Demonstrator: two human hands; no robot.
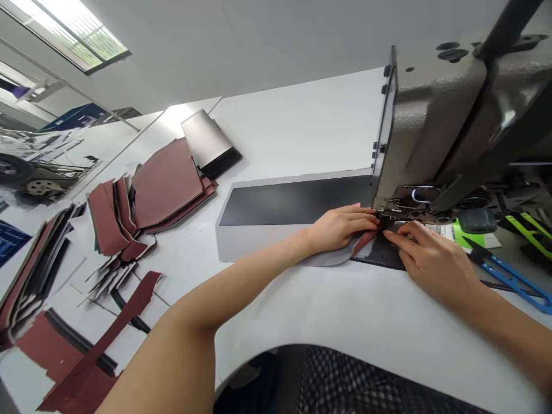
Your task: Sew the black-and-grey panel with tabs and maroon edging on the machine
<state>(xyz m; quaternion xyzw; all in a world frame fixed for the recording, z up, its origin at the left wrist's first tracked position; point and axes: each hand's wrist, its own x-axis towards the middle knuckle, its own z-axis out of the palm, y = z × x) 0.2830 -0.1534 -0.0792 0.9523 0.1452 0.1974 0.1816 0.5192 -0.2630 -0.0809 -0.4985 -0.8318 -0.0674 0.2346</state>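
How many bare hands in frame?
2: left hand resting on the grey piece, right hand under the sewing machine head's right side. No others visible.

Sewing workshop, with a sewing machine [414, 132] and stacked maroon panels [166, 184].

sewing machine [425, 132]: cut off top, right | maroon piece [364, 241]: partly hidden by left hand [342, 228]

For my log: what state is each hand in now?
Left hand: palm-down on the thin grey and dark-red piece; grip cannot be told.
Right hand: fingers bent; grip cannot be told.
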